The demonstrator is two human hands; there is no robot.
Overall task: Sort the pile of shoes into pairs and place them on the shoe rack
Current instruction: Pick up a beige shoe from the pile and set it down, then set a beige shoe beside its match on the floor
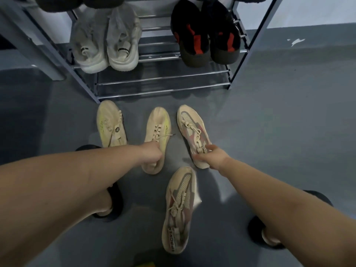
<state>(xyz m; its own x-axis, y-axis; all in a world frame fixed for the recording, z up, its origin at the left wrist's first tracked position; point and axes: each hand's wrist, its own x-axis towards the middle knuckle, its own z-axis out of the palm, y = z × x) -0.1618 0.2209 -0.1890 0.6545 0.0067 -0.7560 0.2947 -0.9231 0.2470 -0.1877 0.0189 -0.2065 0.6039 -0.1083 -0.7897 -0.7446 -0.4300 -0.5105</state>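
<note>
Left hand (152, 154) grips the heel opening of the middle yellow-beige shoe (157, 130) on the floor (269, 122); its mate (110, 125) lies just left. Right hand (213, 156) pinches the heel of a pink-grey sneaker (192, 130). The matching sneaker (179, 209) lies nearer, below the shoe rack (163, 81).

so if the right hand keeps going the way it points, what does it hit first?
Probably nothing new: the right hand already grips the heel of the pink-grey sneaker. Further along that line comes the rack's bottom rail, though depth is unclear.
</note>
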